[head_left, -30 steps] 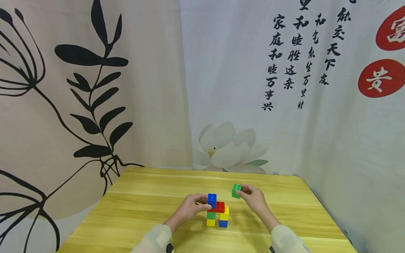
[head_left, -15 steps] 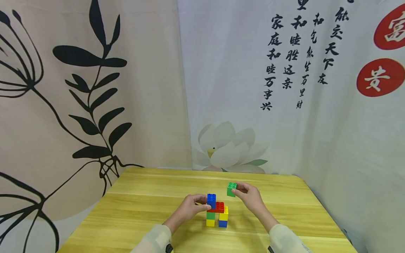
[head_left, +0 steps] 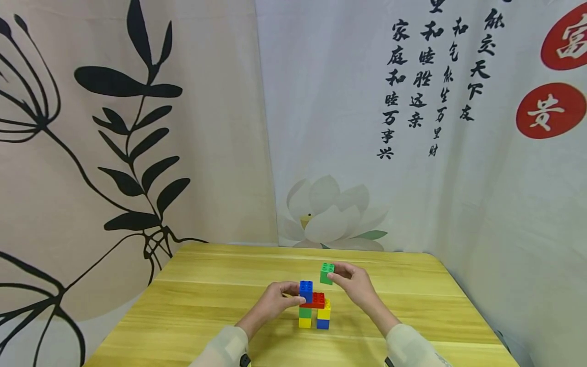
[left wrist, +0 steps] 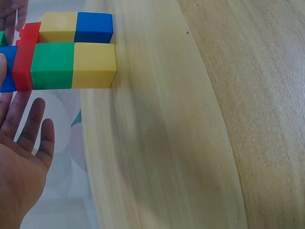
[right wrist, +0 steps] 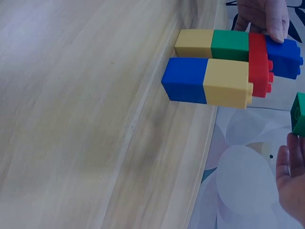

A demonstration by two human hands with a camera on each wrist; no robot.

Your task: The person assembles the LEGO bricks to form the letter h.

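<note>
A small brick structure stands on the table, with two columns bridged by a red brick (head_left: 316, 300). Its left column is a green brick (head_left: 304, 312) over a yellow brick (head_left: 304, 323); its right column is a yellow brick (head_left: 324, 310) over a blue brick (head_left: 323, 324). On the red brick's left end sits another blue brick (head_left: 305, 290), which my left hand (head_left: 277, 302) pinches between thumb and fingers. Above and behind the structure, my right hand (head_left: 357, 286) pinches a loose green brick (head_left: 326, 273), apart from the others. In the right wrist view this green brick (right wrist: 299, 114) is cut by the edge.
The wooden table (head_left: 206, 285) spreads around the structure, its far edge meeting a printed curtain (head_left: 220, 127) with plant drawings and writing. Light sleeves (head_left: 224, 346) cover both forearms near the table's front.
My right hand has moved left with the green brick, from the right of the structure to just above and behind it. The left hand and the structure stay in place.
</note>
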